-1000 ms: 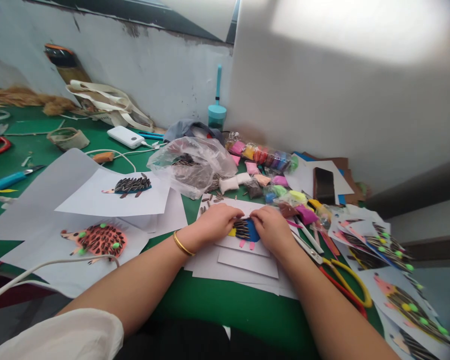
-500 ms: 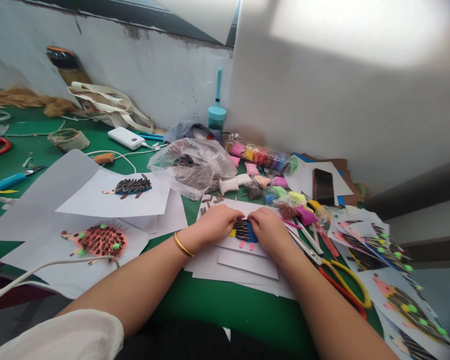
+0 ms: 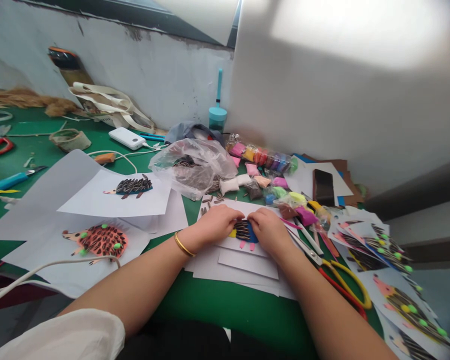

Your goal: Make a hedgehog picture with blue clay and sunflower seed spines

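Observation:
My left hand (image 3: 219, 223) and my right hand (image 3: 267, 227) meet over a small hedgehog picture (image 3: 244, 231) on white paper. Its body is blue with rows of striped sunflower seeds, the head part is yellow and two feet are pink. The fingers of both hands are pinched together at the top edge of the body; whatever they hold there is hidden. Loose sunflower seeds (image 3: 206, 204) lie on the paper beyond my left hand. A clear plastic bag (image 3: 195, 167) of seeds stands open behind it.
Scissors (image 3: 337, 275) with yellow and red handles lie beside my right forearm. Clay packets (image 3: 279, 182) and a phone (image 3: 323, 186) sit at the back right. Finished hedgehog pictures (image 3: 408, 307) overlap at right; others (image 3: 97, 240) lie left, crossed by a white cable (image 3: 60, 262).

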